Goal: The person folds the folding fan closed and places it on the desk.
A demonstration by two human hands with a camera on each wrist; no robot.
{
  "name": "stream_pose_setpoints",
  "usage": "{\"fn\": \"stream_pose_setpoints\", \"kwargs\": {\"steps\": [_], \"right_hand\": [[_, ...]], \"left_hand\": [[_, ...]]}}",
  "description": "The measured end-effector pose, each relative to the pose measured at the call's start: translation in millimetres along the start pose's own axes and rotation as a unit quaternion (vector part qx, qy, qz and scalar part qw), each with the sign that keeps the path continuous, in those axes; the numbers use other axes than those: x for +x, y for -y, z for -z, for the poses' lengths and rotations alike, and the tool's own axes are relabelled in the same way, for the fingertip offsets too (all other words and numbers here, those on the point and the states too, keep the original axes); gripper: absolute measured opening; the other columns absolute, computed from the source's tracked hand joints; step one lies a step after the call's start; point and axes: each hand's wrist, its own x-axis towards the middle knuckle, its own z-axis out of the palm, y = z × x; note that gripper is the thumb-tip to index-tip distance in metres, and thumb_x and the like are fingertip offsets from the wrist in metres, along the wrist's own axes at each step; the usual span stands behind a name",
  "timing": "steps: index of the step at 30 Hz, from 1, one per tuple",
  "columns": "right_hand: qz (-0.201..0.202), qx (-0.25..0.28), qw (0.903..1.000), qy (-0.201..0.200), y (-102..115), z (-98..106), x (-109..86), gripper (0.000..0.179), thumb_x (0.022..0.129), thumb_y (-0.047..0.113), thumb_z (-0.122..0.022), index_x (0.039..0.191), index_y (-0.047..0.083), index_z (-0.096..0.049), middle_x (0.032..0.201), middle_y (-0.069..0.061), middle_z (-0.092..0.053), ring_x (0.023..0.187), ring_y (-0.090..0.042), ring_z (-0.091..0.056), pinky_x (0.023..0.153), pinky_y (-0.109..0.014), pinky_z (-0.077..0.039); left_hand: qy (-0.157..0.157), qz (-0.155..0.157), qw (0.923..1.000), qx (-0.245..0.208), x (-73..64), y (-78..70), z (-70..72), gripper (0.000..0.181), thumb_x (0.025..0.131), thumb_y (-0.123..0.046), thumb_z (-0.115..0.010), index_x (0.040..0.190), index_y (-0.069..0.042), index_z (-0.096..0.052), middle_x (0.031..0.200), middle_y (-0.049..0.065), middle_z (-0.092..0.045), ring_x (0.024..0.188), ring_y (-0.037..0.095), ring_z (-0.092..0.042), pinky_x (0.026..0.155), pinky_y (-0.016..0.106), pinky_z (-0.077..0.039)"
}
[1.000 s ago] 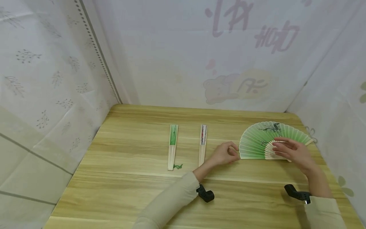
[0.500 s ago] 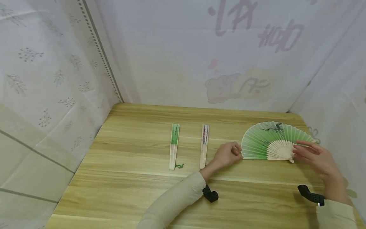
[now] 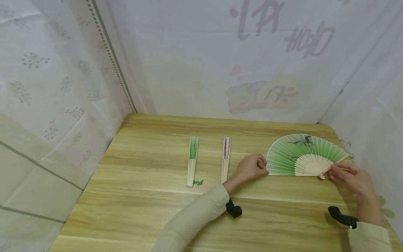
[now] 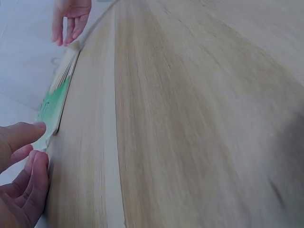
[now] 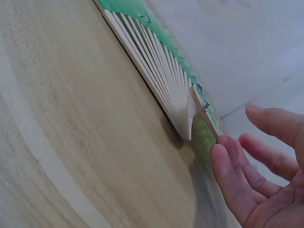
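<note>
An open green folding fan [image 3: 284,152] with pale wooden ribs and a dark branch pattern lies at the right of the table. By its left corner, my left hand [image 3: 250,167] has its fingertips at the edge. In the left wrist view, the thumb stands apart from the bent fingers, with the fan's corner beside them. My right hand [image 3: 354,178] is at the right outer rib, near the pivot. The right wrist view shows a fingertip touching that rib's end, the thumb held away. Exact contact at the left corner cannot be told.
Two folded fans lie left of the hands: a green one [image 3: 193,161] with a green tassel [image 3: 198,182], and a white one [image 3: 226,152], its lower end against the left wrist's outline. White printed cloth [image 3: 176,63] encloses the wooden table [image 3: 141,210] at the back and sides.
My right hand has moved from over the fan's ribs rightward to its outer right rib, uncovering the ribs. The left hand has stayed at the left corner. The view has shifted slightly.
</note>
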Motion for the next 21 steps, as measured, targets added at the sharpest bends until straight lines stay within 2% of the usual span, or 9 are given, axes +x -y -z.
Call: {"fn": "stream_pose_setpoints", "kwargs": {"steps": [4, 9, 14, 21], "right_hand": [[-0.019, -0.016, 0.9992, -0.033, -1.5, -3.4, -1.3, 0.024, 0.097, -0.011, -0.061, 0.088, 0.005, -0.077, 0.085, -0.013, -0.074, 0.077, -0.021, -0.074, 0.071, -0.033, -0.060], [-0.040, -0.036, 0.9963, -0.068, -4.5, -6.3, -1.9, 0.023, 0.095, -0.009, -0.066, 0.083, 0.007, -0.078, 0.081, -0.011, -0.073, 0.073, -0.020, -0.073, 0.069, -0.031, -0.060], [-0.055, -0.035, 0.9953, -0.071, -8.1, -6.0, 1.2, 0.023, 0.095, -0.007, -0.066, 0.082, 0.007, -0.079, 0.081, -0.009, -0.074, 0.073, -0.019, -0.073, 0.070, -0.031, -0.060], [-0.069, -0.034, 0.9934, -0.084, -10.0, -7.3, 5.6, 0.023, 0.095, -0.006, -0.067, 0.080, 0.007, -0.078, 0.078, -0.010, -0.073, 0.070, -0.020, -0.073, 0.068, -0.032, -0.061]], "left_hand": [[0.000, 0.009, 0.9998, 0.016, -1.4, -2.2, -1.8, 0.026, 0.080, -0.028, -0.090, 0.098, -0.021, -0.072, 0.077, -0.019, -0.065, 0.070, -0.006, -0.055, 0.060, 0.015, -0.042], [-0.011, 0.032, 0.9971, 0.068, -4.1, -7.0, -8.7, 0.026, 0.078, -0.036, -0.090, 0.095, -0.027, -0.072, 0.075, -0.023, -0.062, 0.066, -0.008, -0.052, 0.055, 0.017, -0.040], [-0.030, 0.040, 0.9951, 0.085, -4.9, -6.7, -12.3, 0.024, 0.079, -0.037, -0.089, 0.091, -0.030, -0.070, 0.073, -0.025, -0.060, 0.064, -0.008, -0.049, 0.053, 0.018, -0.038], [-0.037, 0.038, 0.9942, 0.093, -5.5, -5.5, -13.8, 0.024, 0.080, -0.037, -0.089, 0.090, -0.029, -0.069, 0.073, -0.024, -0.059, 0.062, -0.008, -0.049, 0.052, 0.019, -0.037]]}}
